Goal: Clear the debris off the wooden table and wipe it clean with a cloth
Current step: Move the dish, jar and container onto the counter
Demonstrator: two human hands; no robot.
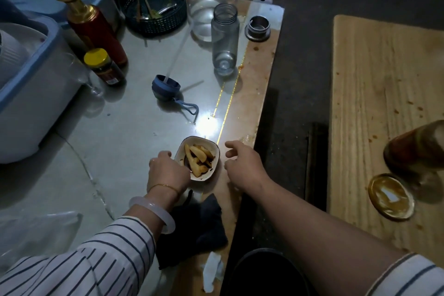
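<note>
Step in hand, as judged: clearing, not yet wiping.

- Small white bowl (206, 178) of browned food wedges is set on the grey-topped bench (134, 142), just toward 7 o'clock from frame centre, beside that bench's wood-coloured edge strip (262, 55).
- Left hand (168, 170) is placed at the bowl's 9 o'clock rim. Its fingers are curled there and the rim appears to be gripped.
- Right hand (242, 163) is held at the bowl's 3 o'clock side, apart from it. Its fingers are loosely spread and nothing is held.
- Dark crumpled cloth (201, 221) is left lying at 6 o'clock, just below the left wrist, untouched by either hand.
- A crumpled white tissue (212, 269) is seen further toward 6 o'clock, on the edge strip.
- Pale wooden bench (374, 84) is seen at 3 o'clock, well apart across a dark gap. Brown specks and smears are scattered over it.
- A round gold-rimmed lid (391, 196) lies at 4 o'clock on the wooden bench. A brown-smeared glass jar (418, 146) is partly cut off by the frame just above the lid.
- Orange-brown stains are also noted along the edge strip toward 1 o'clock.

Next move, as judged: the bowl's free side is to be taken by the right hand so that the bowl can be lifted level and nothing is spilled. Only then can the cloth be picked up. The jar and lid will need to be cleared from the wooden bench before it is wiped.
</note>
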